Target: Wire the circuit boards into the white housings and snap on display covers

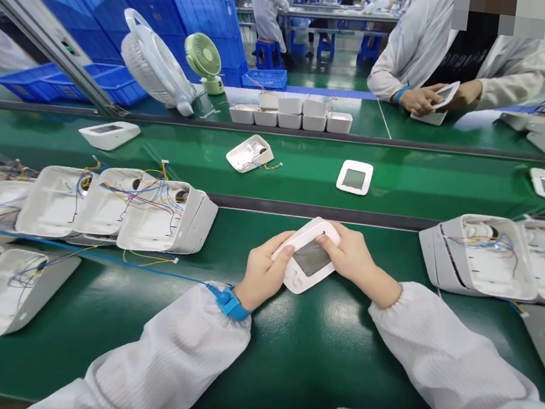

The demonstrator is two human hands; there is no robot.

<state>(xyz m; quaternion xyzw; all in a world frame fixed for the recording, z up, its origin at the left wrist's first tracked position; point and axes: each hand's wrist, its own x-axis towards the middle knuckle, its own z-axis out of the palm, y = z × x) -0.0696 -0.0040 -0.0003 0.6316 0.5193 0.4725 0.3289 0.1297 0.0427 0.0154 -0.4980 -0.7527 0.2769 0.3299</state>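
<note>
A white device with a grey screen [311, 260] is held above the green table, tilted, its screen facing up. My left hand [265, 269] grips its left side, the thumb lying on the front near some small button marks. On the upper right side, my right hand [352, 256] holds the same device, with the thumb pressed at the screen's top corner. A blue wrist strap [234, 304] with a blue cord circles my left wrist. The fingers under the device are hidden.
Open white housings [152, 220] with loose wires stand at left, and more housings [495, 259] at right. Beyond, a green belt [179, 161] carries a white housing [250, 155] and a screen panel [355, 177]. Across it, a person [419, 100] handles a similar panel near fans and blue crates.
</note>
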